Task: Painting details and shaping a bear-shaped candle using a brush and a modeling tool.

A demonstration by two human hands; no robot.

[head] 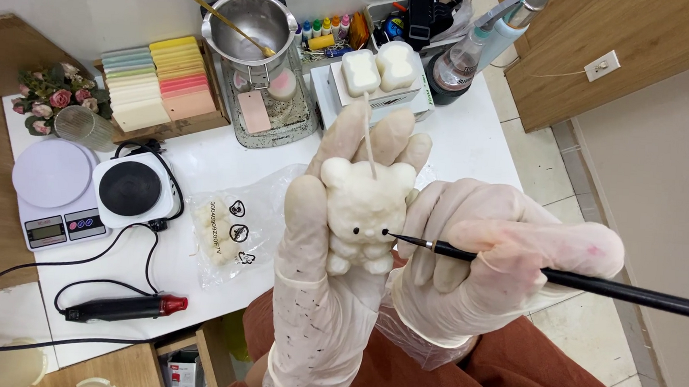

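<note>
Gloved left hand (333,241) grips a bear candle (363,215) mid-frame; right hand (494,256) pinches a brush (565,278) at its face.

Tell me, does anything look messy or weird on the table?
Mostly tidy. One oddity: the heat tool lies at the table's front edge with its black cord looping loosely across the top. The bear candle in the left hand looks whole; the right hand's brush touches its face.
</note>
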